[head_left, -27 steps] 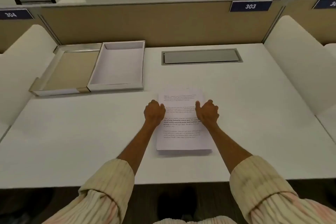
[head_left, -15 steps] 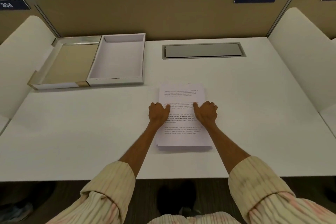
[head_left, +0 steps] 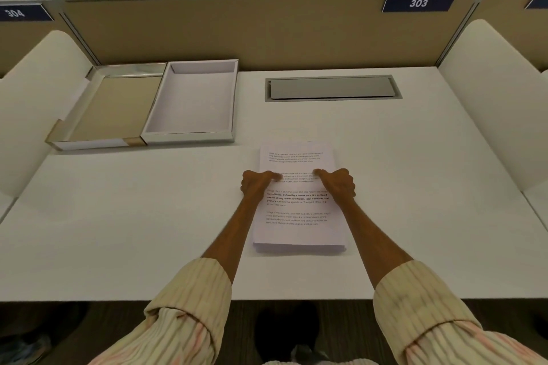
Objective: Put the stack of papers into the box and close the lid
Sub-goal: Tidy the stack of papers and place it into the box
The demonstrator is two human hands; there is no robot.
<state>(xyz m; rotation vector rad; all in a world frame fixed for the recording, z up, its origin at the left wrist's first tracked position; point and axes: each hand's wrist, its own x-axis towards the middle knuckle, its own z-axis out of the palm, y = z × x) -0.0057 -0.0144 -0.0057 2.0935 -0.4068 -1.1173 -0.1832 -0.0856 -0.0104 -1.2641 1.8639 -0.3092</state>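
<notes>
The stack of white printed paper sheets [head_left: 298,201] sits flat on the white tabletop [head_left: 118,231], roughly in the middle and a bit toward the near edge, with its short end pointing at the person. Several paragraphs of black text show on the top sheet, one of them in bold.

Both hands are on the stack. The left hand [head_left: 257,182] clamps the stack's left edge with the thumb lying over the top sheet and the fingers curled down at the side. The right hand [head_left: 336,184] does the same on the right edge, thumb on top, knuckles bunched. So each one is gripping the papers, about a third of the way down from the far end. Rolled-up cream striped sleeves [head_left: 189,314] show at the near edge.

The shallow white cardboard box [head_left: 191,99] is open toward the far left corner of the tabletop, well apart from the papers. Its tan-lined lid [head_left: 109,107] lies flat just beside it on the left, touching it. A grey rectangular cable hatch [head_left: 332,87] is set into the tabletop near the far edge.
</notes>
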